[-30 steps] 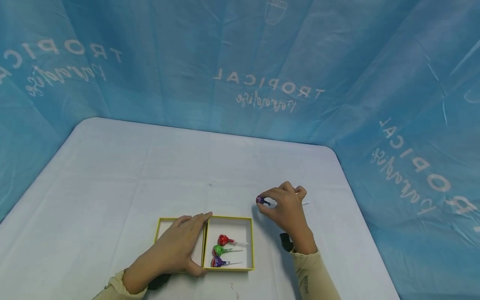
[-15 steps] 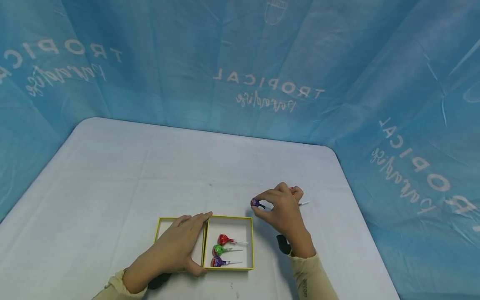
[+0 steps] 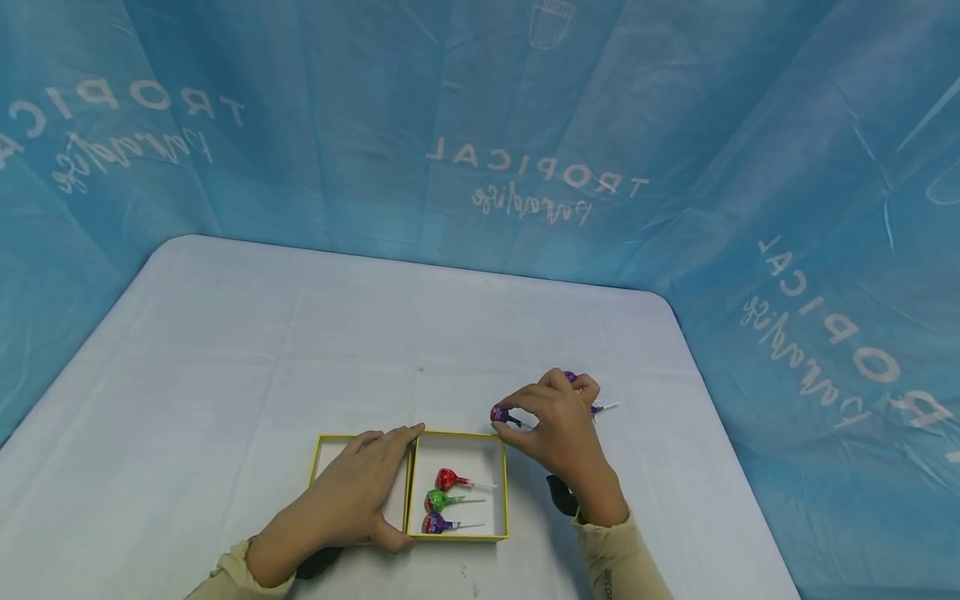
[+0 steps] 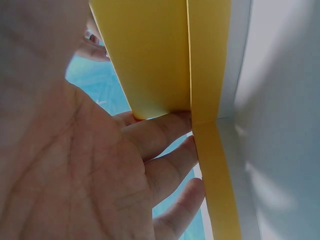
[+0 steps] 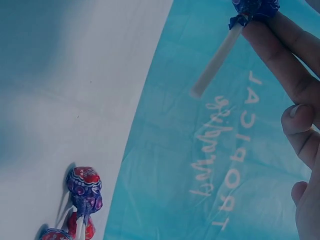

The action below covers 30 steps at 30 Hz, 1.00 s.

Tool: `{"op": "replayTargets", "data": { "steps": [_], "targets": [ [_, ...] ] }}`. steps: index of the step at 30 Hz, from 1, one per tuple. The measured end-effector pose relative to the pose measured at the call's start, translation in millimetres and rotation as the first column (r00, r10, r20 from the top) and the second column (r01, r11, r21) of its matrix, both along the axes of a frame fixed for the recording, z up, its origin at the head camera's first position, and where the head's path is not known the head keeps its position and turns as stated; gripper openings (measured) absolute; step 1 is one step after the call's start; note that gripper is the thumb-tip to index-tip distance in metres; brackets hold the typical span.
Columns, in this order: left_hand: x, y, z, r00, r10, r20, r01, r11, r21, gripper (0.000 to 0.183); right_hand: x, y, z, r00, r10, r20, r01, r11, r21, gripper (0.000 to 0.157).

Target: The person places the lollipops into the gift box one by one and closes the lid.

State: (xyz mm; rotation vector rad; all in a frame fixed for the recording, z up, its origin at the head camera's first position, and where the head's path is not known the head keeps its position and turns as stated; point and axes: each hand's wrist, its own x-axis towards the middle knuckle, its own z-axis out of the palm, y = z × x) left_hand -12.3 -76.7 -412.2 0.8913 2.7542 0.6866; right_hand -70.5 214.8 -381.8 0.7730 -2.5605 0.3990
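Observation:
My right hand (image 3: 562,425) pinches a purple-wrapped lollipop (image 3: 498,414) between thumb and fingertips, just beyond the far right corner of a shallow yellow-edged box (image 3: 506,492). In the right wrist view its white stick (image 5: 215,67) points away from the fingers. My left hand (image 3: 360,487) lies across the box's left part and holds it at the middle seam, thumb at the near edge and fingers at the far edge. Inside the right part lie a red lollipop (image 3: 447,479), a green lollipop (image 3: 436,501) and a purple lollipop (image 3: 432,523), sticks pointing right.
More lollipops (image 5: 85,185) lie on the white table (image 3: 300,333) behind my right hand, partly hidden by it in the head view. A blue printed curtain (image 3: 375,125) surrounds the table at the back and sides.
My right hand has moved left and slightly nearer with the purple lollipop, toward the box, uncovering parts of the lollipops behind it. The left hand and box stay put.

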Motion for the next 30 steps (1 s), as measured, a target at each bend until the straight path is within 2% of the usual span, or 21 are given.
{"op": "replayTargets", "data": {
  "steps": [15,22,30],
  "targets": [
    [1.1,-1.2,-0.1,1.000,-0.001,0.013,0.001,1.000,0.026,0.130,5.1,-6.2,3.3,0.997,0.066,0.034,-0.065,0.998,-0.024,0.018],
    [1.0,-0.6,-0.5,1.000,-0.002,-0.007,0.002,1.000,0.011,0.130,7.6,-8.6,3.0,0.995,0.091,0.033,-0.089,0.995,-0.042,0.019],
    [0.0,-1.3,1.6,1.000,-0.006,0.011,0.005,1.000,0.017,0.130,10.8,-17.9,2.8,0.991,0.129,0.030,-0.128,0.991,-0.041,0.019]
  ]
}}
